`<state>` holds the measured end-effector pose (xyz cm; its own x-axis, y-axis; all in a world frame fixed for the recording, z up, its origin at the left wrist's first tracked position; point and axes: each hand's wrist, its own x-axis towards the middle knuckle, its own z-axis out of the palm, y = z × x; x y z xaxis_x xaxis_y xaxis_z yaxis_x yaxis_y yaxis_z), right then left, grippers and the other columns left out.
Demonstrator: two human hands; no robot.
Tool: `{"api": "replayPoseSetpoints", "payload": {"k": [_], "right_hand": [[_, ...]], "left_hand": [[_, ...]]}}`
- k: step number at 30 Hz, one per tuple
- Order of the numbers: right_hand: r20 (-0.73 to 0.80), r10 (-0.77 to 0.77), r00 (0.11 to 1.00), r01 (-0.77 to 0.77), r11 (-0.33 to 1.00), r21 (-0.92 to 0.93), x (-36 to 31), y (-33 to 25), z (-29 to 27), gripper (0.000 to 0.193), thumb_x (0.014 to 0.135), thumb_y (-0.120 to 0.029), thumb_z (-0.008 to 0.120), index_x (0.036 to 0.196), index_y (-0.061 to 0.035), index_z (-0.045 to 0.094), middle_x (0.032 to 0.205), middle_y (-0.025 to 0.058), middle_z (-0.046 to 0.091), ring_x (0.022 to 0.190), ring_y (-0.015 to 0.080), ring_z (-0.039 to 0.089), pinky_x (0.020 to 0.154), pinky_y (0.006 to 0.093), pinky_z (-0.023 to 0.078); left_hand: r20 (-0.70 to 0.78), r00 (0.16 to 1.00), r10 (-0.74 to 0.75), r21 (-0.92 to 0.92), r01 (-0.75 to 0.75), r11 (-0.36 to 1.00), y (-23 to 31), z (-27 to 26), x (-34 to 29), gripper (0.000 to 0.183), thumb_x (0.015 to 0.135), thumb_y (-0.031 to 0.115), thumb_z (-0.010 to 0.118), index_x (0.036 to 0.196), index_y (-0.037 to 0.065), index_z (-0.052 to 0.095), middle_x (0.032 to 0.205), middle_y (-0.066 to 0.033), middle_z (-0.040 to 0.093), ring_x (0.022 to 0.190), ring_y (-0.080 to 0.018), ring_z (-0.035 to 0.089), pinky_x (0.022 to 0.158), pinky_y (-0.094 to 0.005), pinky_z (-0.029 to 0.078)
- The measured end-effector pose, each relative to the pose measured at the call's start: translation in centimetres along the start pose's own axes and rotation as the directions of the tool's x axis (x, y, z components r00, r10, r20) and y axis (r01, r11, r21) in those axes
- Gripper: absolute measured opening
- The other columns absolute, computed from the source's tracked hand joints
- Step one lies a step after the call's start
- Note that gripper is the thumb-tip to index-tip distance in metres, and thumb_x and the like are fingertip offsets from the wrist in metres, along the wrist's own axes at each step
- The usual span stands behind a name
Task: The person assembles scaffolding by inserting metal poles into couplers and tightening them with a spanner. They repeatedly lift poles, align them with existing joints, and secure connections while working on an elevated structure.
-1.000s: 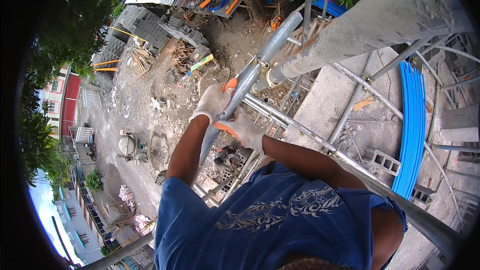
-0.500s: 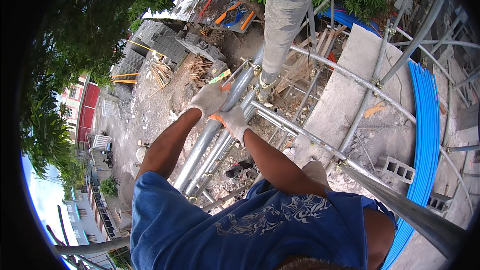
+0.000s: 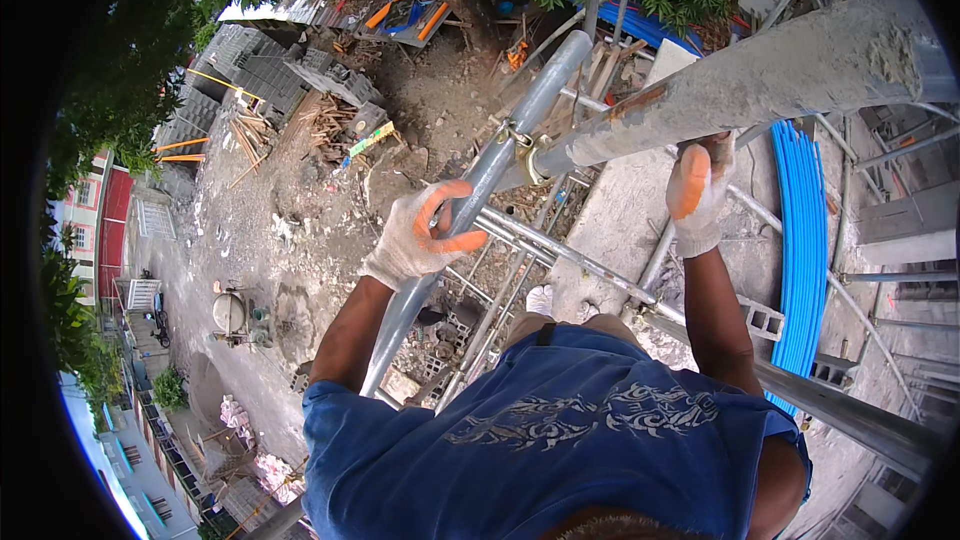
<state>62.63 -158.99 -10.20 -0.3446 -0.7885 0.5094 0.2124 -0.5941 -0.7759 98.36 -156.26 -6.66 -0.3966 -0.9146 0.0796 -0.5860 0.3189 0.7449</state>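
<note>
My left hand [image 3: 425, 232], in a grey glove with orange fingertips, curls its thumb and fingers round a smooth metal scaffold tube [image 3: 490, 168] that slants up and away. A scaffold coupler [image 3: 516, 136] is fixed on this tube above the hand, its open jaw [image 3: 538, 162] facing right. By that jaw lies the near end of a thick cement-smeared pipe [image 3: 770, 70], which stretches to the upper right. Against the pipe's underside is my right hand [image 3: 698, 198], gloved alike, thumb raised; its other fingers are partly hidden.
Scaffold rails [image 3: 600, 275] cross below my hands, beside a concrete slab [image 3: 620, 215]. Blue tubes [image 3: 800, 250] lie bundled at the right near a hollow block [image 3: 760, 318]. Far below on the ground are stacked grey blocks [image 3: 235, 60] and wood scraps [image 3: 335, 125].
The cement-smeared pipe has swung from upright to a slant toward the right. My right hand has left the smooth tube and moved right to the pipe; my left stays on the smooth tube.
</note>
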Motion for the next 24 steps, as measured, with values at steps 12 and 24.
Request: {"api": "replayPoseSetpoints", "payload": {"k": [12,24], "right_hand": [[0.7,-0.24,0.673,-0.049,0.929,0.366,9.0,-7.3,5.5,0.11,0.075,-0.069,0.078,0.152,-0.0028,0.035,0.122,0.0184,0.063,0.103,0.0322,0.067,0.089,0.0576,0.054],[0.665,-0.036,0.746,-0.129,0.972,0.197,8.1,-8.7,5.4,0.109,0.067,-0.071,0.083,0.144,-0.0062,0.04,0.113,0.0132,0.066,0.102,0.0281,0.068,0.091,0.0568,0.056]], "left_hand": [[-0.179,0.739,0.65,0.194,-0.621,0.759,-2.4,1.2,3.8,0.017,0.075,0.021,0.072,0.068,0.018,0.057,0.062,0.0009,0.048,0.065,-0.0248,0.057,0.065,-0.0383,0.046],[-0.045,0.925,0.378,-0.51,-0.347,0.787,-3.2,1.6,5.8,0.01,0.082,0.019,0.069,0.084,0.016,0.06,0.09,-0.0026,0.062,0.083,-0.0203,0.052,0.077,-0.0336,0.04]]}}
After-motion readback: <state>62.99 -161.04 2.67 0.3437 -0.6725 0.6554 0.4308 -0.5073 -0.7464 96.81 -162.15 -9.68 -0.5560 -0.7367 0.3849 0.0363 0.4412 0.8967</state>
